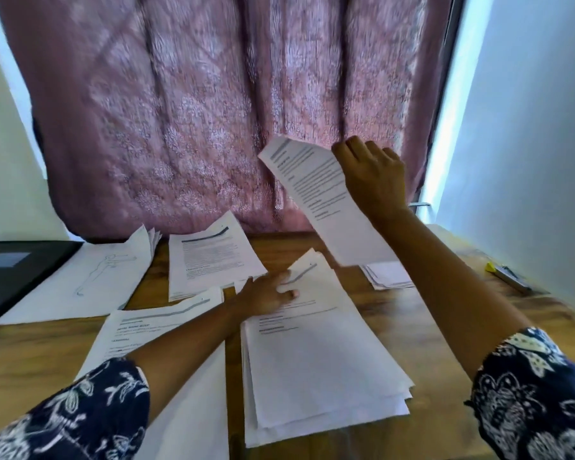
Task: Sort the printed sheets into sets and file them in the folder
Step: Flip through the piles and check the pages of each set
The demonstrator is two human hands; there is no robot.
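A pink curtain (196, 111) hangs behind the wooden table (429, 313). The big stack (322, 376) of printed pages lies mid-table. The black folder (17, 270) lies flat, far left of the stack. Sorted piles ring the stack: a drawing pile (90, 280) to its far left, a text pile (210, 260) beyond it, a near pile (153, 330) just left and a small pile (392, 277) beyond-right. Above the stack's far end the right hand (375, 180) grips one sheet (326, 200) by its edge. The left hand (266, 293) rests on the stack, fingers spread flat. Sorting looks mid-way and filing unstarted. Next, the sheet's heading must be matched to a pile.
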